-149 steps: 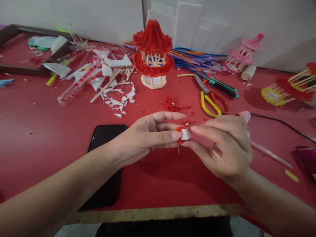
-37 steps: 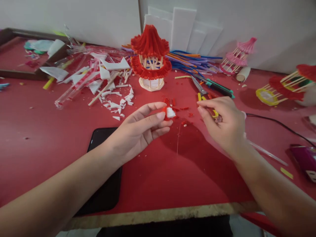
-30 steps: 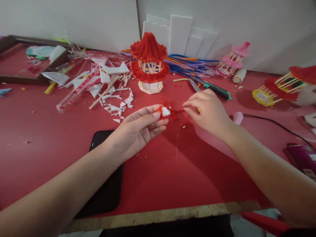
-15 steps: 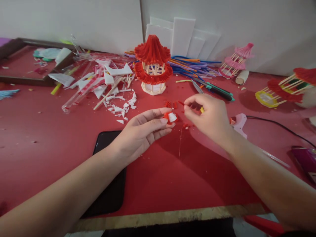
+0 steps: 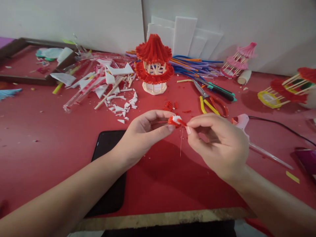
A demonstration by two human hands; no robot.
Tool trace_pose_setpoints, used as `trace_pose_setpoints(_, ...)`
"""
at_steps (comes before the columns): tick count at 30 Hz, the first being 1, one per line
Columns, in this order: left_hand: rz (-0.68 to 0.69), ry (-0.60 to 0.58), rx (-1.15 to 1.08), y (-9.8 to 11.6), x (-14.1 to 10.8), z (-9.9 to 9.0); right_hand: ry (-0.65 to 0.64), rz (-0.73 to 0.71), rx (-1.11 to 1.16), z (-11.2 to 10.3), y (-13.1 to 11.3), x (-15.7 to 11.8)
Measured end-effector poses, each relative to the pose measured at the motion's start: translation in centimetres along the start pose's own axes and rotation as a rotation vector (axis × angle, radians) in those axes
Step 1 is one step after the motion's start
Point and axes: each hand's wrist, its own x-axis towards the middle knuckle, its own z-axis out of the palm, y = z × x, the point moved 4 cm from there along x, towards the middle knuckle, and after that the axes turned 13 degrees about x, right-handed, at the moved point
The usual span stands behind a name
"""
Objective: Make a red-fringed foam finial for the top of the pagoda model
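Between thumb and fingers, my left hand (image 5: 145, 135) pinches a small red-and-white piece (image 5: 174, 120) above the middle of the table. My right hand (image 5: 217, 141) is closed on a short red strip (image 5: 182, 122), whose far end meets the white face of the piece. Several red scraps (image 5: 170, 106) lie on the table just beyond the hands. Behind them stands a small pagoda (image 5: 154, 62) with two red fuzzy roofs and light sticks.
Pliers (image 5: 209, 102) and a pink glue gun (image 5: 241, 123) lie right of centre. White scraps and straws (image 5: 98, 82) cover the left back. A black phone (image 5: 108, 184) lies under my left forearm. Two more pagodas are at the right, one pink (image 5: 239, 61), one red and yellow (image 5: 283, 89).
My right hand has come down and toward me, bringing the red strip to the piece in my left hand. The pliers' handles are now uncovered. My left hand has shifted slightly right.
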Motion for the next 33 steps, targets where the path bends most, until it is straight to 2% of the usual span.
trace_pose_setpoints(6, 0.011, -0.029, 0.03, 0.0, -0.2, 0.3, -0.042, -0.276, -0.147, 0.4, -1.1, 0.0)
trace_pose_setpoints(10, -0.007, -0.029, 0.041, 0.1, -0.3, 0.4, -0.085, -0.358, -0.194, 0.5, -1.2, -0.2)
trace_pose_setpoints(16, -0.042, -0.022, 0.006, 0.2, -0.3, 0.5, -0.109, -0.382, -0.223, 0.4, -1.0, -0.4)
trace_pose_setpoints(22, -0.106, 0.043, -0.047, 0.0, -0.4, 0.4, -0.128, -0.396, -0.208, 0.5, -0.8, -0.5)
trace_pose_setpoints(33, -0.146, 0.031, -0.152, -0.2, -0.2, 0.3, -0.172, -0.373, -0.137, 0.5, -0.3, -0.6)
